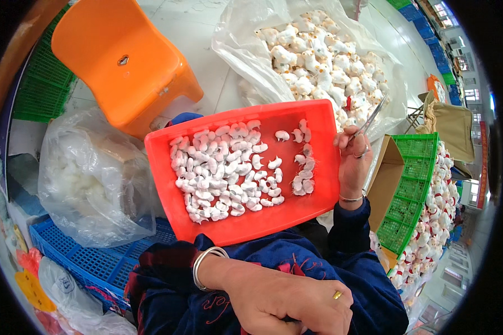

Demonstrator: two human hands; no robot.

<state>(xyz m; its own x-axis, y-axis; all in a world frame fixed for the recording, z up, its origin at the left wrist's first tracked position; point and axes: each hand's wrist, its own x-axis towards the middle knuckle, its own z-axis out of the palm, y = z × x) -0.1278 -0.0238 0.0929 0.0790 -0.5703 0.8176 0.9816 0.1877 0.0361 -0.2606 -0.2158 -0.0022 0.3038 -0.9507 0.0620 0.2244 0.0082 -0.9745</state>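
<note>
My left hand [288, 296] is low in front of my body, its back turned up and its fingers curled under. It wears a gold ring and silver bangles; whatever its fingers hold, if anything, is hidden. At the right rim of a red plastic tray [161, 195], my right hand [354, 164] is closed round a slim pointed metal tool [370, 118] with a loop at a finger, scissors or forceps. The tool points up and away. Many small white curved plush pieces [221, 167] fill the tray's left side, with a smaller cluster [304, 167] along its right wall.
Beyond the tray, a clear plastic bag [237, 47] holds white plush toys [318, 67]. An orange chair [120, 61] stands far left, above a bag of white stuffing [92, 178] and a blue crate [95, 259]. At right are a green crate [411, 190], a cardboard box [387, 184] and more toys [427, 229].
</note>
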